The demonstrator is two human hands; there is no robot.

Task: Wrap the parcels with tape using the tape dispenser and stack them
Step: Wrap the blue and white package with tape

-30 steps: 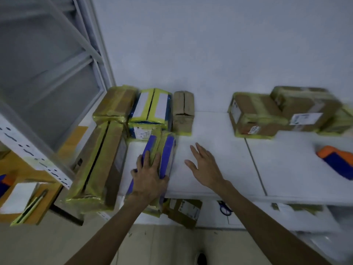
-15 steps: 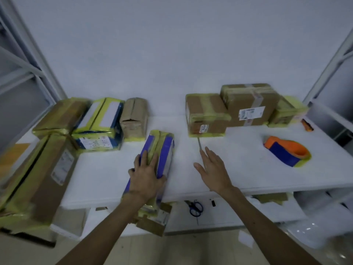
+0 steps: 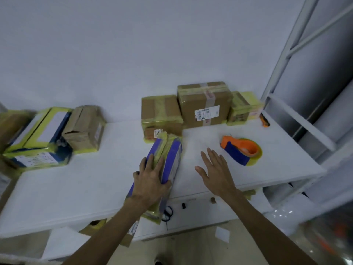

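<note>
A long, flat parcel (image 3: 172, 155), blue and bound with yellow tape, is laid lengthwise near the middle of the white bench (image 3: 76, 184), with its near end carried out past the front edge. The left hand (image 3: 150, 180) is laid on top of the near half of it, fingers straight and flat along the tape, nothing being clasped. The right hand (image 3: 217, 173) is held wide and holds nothing, fingers spread, just right of the parcel; whether the bench is touched by it cannot be told. The tape dispenser (image 3: 241, 151), orange and blue with a yellow roll, is set on the bench just beyond the right hand's fingertips and apart from them.

Against the wall, three wrapped parcels are ranged side by side: a brown one banded in yellow tape (image 3: 161, 113), just behind the far end of the long parcel, a larger cardboard box with a white label (image 3: 204, 102), and a small yellow-taped parcel (image 3: 243, 109). A small orange tool (image 3: 264, 121) is seen at the far right corner. At the left, a blue-and-yellow box (image 3: 38, 138) and a brown parcel (image 3: 84, 129) are placed side by side. Scissors (image 3: 167, 214) are seen on the lower shelf under the bench edge.
</note>
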